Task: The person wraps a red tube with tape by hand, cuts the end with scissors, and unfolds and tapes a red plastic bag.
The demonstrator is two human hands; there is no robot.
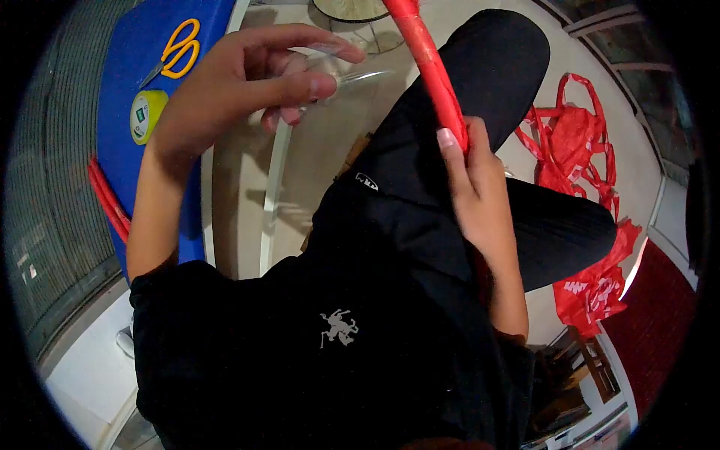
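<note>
My right hand (480,176) is closed around a long red rod (429,64) that looks wrapped in shiny red plastic. The rod slants up past my knee and leaves the top of the view. To the left, my left hand (255,82) is raised with curled fingers and thumb about some clear tape (360,76). A glossy transparent strip of it sticks out toward the rod, apart from it. Whether a roll sits inside the fingers is hard to see.
On the blue tabletop (127,180) lie scissors (180,49) with yellow handles, a yellow-rimmed tape roll (148,116) and red rods (109,199). Red plastic bags (577,142) spread on the floor at right. A round stool-like object (351,9) stands at the top.
</note>
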